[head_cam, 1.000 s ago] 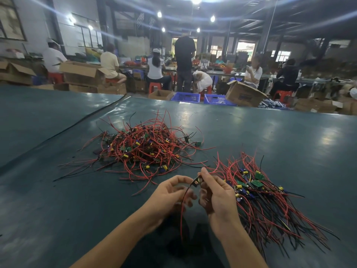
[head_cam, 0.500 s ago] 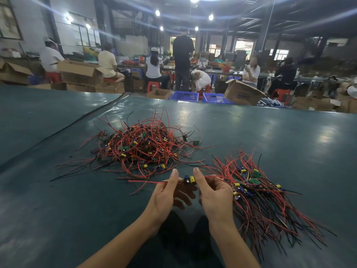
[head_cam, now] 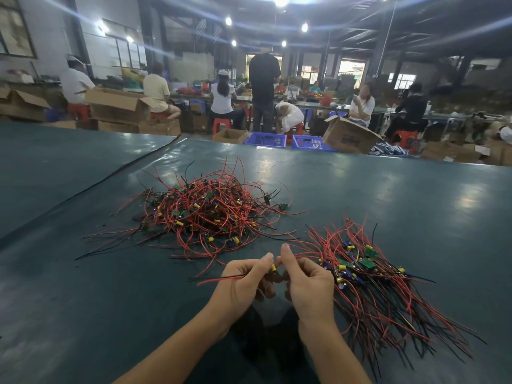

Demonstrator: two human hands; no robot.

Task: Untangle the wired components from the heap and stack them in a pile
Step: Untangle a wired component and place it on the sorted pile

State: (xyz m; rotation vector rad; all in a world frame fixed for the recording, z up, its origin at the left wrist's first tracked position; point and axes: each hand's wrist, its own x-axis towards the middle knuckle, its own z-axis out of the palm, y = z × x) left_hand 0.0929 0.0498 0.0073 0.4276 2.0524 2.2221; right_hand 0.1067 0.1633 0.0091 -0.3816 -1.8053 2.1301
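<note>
A tangled heap [head_cam: 206, 214] of red and black wires with small green boards and yellow capacitors lies on the dark green table, ahead and left of my hands. To the right spreads the sorted pile [head_cam: 368, 278], its wires fanned toward the near right. Between them my left hand [head_cam: 243, 281] and my right hand [head_cam: 307, 284] pinch one wired component [head_cam: 273, 268] with a yellow capacitor. Its red and black leads run left out of my left hand [head_cam: 219, 279], and a red lead arcs right from my right thumb.
The dark green table [head_cam: 415, 206] has a seam running diagonally at far left. Beyond its far edge stand cardboard boxes [head_cam: 349, 135], blue crates [head_cam: 266, 139] and red stools, with several people working at benches.
My hands turned the component from hanging down to lying level, leads stretched out to the left. They have since drawn it slightly nearer, with the thumbs closer together.
</note>
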